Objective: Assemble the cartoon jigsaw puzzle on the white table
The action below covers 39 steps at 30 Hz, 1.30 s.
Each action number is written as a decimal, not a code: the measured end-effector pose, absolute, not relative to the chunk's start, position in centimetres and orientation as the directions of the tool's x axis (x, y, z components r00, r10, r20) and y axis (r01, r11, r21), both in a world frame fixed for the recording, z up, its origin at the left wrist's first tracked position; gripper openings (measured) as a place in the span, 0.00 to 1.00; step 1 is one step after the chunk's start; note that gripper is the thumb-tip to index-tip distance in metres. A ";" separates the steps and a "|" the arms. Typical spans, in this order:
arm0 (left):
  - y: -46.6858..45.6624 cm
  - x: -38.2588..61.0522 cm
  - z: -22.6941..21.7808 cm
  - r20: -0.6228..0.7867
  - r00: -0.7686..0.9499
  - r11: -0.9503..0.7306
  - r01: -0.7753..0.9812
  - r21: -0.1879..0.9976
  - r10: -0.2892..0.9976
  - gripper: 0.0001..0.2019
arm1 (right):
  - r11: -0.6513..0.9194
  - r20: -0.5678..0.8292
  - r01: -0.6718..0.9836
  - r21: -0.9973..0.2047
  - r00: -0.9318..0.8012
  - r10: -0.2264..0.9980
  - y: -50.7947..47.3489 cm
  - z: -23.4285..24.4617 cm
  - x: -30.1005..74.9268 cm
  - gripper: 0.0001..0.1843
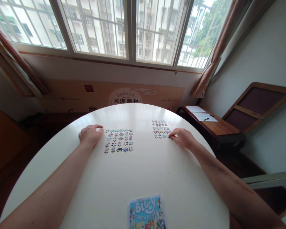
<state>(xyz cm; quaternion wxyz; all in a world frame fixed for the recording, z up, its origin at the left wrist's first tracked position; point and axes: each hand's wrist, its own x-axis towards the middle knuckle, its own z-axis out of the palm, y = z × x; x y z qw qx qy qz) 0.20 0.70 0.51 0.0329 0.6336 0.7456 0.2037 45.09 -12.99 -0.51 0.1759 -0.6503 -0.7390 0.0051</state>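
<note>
My left hand [91, 134] rested on the table [97, 187], fingers loosely bent, just beside the left set [120, 138] of jigsaw pieces; whether it held anything I could not tell. That set lay in rows, the pieces mostly apart (a couple in the near row seemed to touch). They looked light, thin and stiff, likely to slide on the glossy top, with knobs that might bend; I judged opposite edges the best hold. Near me sat the Bluey cover [146, 211], box or booklet I could not say, its contents hidden. The right set [160, 125] also lay straight on the table, in no tray. At its near right corner, my right hand [171, 135] pinched a small piece [168, 137] by fingertips. Farther right, a bench [225, 127] bore papers [202, 117] and a pen [206, 119].
</note>
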 end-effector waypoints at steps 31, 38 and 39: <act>0.9 0.5 -0.3 0.358 -0.314 0.073 0.832 0.550 0.879 0.15 | 0.677 0.493 0.693 -0.249 -0.511 0.705 -15.9 -1.4 36.1 0.20; -0.1 1.3 0.0 0.489 -0.223 -0.030 0.889 0.458 0.843 0.26 | 0.661 0.440 0.621 -0.421 -0.497 0.747 -15.8 -1.1 36.1 0.26; -0.4 1.3 0.1 0.493 -0.211 -0.044 0.889 0.456 0.844 0.28 | 0.646 0.433 0.613 -0.455 -0.482 0.762 -15.6 -1.2 36.0 0.27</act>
